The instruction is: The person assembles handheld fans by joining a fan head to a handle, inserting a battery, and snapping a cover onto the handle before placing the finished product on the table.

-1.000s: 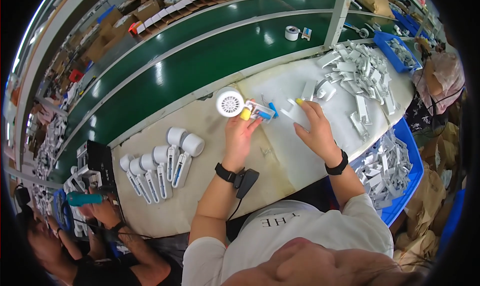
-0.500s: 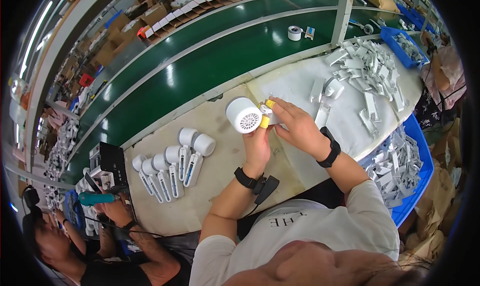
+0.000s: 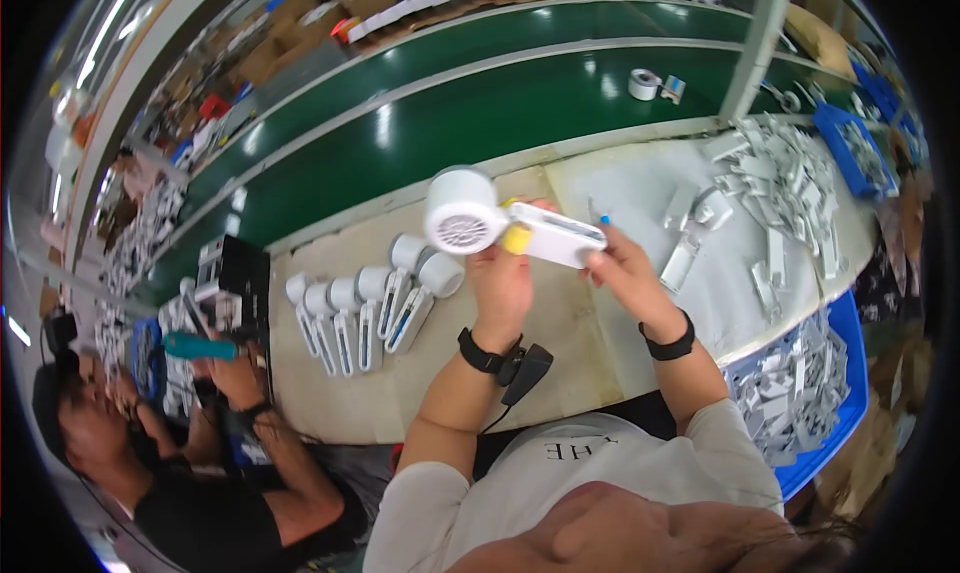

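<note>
My left hand (image 3: 503, 291) is closed round the neck of a white hair dryer (image 3: 461, 211), with yellow wraps on its thumb and a finger. The dryer's round head has a grille facing me, and its slotted handle (image 3: 555, 235) points right. At the handle's far end, my right hand (image 3: 632, 281) pinches it between thumb and fingers. A small blue spot (image 3: 605, 219) shows by the right fingertips; I cannot tell what it is. Several similar dryers (image 3: 375, 298) lie in a row left of my hands.
White handle shells (image 3: 785, 188) are heaped at the right, beside a loose round head (image 3: 712, 209). A blue bin (image 3: 850, 393) of shells stands at lower right. A green conveyor (image 3: 430, 123) runs behind the table. At left, a co-worker holds a teal power screwdriver (image 3: 200, 347).
My right hand has slid from the dryer's neck to the far end of its handle, and the handle now shows. The dryer has turned slightly. My view has shifted, moving the background.
</note>
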Tool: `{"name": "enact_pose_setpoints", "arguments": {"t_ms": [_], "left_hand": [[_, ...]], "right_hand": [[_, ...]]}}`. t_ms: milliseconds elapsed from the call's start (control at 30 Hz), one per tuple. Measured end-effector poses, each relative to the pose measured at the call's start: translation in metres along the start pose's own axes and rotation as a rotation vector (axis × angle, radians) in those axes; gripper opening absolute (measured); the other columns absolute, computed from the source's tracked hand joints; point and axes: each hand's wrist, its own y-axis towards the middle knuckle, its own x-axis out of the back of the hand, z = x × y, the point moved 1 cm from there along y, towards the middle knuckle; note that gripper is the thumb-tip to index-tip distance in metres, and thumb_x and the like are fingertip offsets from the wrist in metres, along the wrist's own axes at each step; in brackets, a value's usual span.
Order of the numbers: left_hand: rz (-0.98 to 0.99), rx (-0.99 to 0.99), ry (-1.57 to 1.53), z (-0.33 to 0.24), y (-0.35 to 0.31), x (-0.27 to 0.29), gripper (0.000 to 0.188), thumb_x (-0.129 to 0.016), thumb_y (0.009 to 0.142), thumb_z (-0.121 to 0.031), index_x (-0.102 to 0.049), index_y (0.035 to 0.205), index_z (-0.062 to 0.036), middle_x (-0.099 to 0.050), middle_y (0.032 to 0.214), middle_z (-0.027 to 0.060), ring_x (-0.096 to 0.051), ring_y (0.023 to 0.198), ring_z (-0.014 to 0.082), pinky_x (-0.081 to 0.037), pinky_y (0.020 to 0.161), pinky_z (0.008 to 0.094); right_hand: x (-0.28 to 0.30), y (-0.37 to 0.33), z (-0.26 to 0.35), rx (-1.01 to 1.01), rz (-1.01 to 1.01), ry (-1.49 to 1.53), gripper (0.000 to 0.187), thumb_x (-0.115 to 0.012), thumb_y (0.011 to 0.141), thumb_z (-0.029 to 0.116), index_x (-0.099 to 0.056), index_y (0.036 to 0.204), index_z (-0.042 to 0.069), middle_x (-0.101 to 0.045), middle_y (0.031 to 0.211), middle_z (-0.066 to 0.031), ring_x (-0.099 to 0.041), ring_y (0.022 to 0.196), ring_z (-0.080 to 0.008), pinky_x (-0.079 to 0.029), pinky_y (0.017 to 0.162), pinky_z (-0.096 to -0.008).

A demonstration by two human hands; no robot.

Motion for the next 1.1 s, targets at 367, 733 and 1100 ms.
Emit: {"name": "enact_pose_setpoints", "arguments": {"t_ms": [367, 733, 1100], "left_hand": [[0.060, 0.072, -0.107, -0.021, -0.003, -0.012, 0.028, -0.056, 0.087, -0.009, -0.052, 0.112, 0.0019, -0.062, 0.103, 0.0140, -0.061, 0.096, 0.0244, -0.049, 0.085, 0.0370], [-0.031, -0.054, 1.406, -0.066, 0.035, 0.049, 0.029, -0.056, 0.079, -0.011, -0.052, 0.107, -0.0044, -0.061, 0.080, 0.0173, -0.061, 0.072, 0.0321, -0.047, 0.061, 0.0412], [-0.775, 0.019, 2.273, -0.226, -0.009, 0.313, 0.026, -0.052, 0.081, -0.016, -0.045, 0.102, -0.0020, -0.061, 0.088, 0.0234, -0.061, 0.082, 0.0405, -0.049, 0.071, 0.0476]], "right_hand": [[-0.004, -0.008, 0.007, 0.431, -0.091, -0.402, 0.033, -0.054, 0.086, 0.031, -0.053, 0.090, -0.002, -0.050, 0.071, -0.0025, -0.044, 0.064, -0.0107, -0.036, 0.056, -0.0249], [-0.012, 0.001, -0.010, 0.216, 0.150, -0.557, 0.029, -0.066, 0.077, 0.007, -0.058, 0.104, 0.000, -0.059, 0.076, -0.0086, -0.059, 0.066, -0.0167, -0.047, 0.059, -0.0266], [0.001, -0.002, -0.013, 0.229, 0.180, -0.785, 0.031, -0.066, 0.073, 0.006, -0.058, 0.102, -0.001, -0.061, 0.085, -0.0127, -0.060, 0.078, -0.0256, -0.047, 0.071, -0.0309]]}}
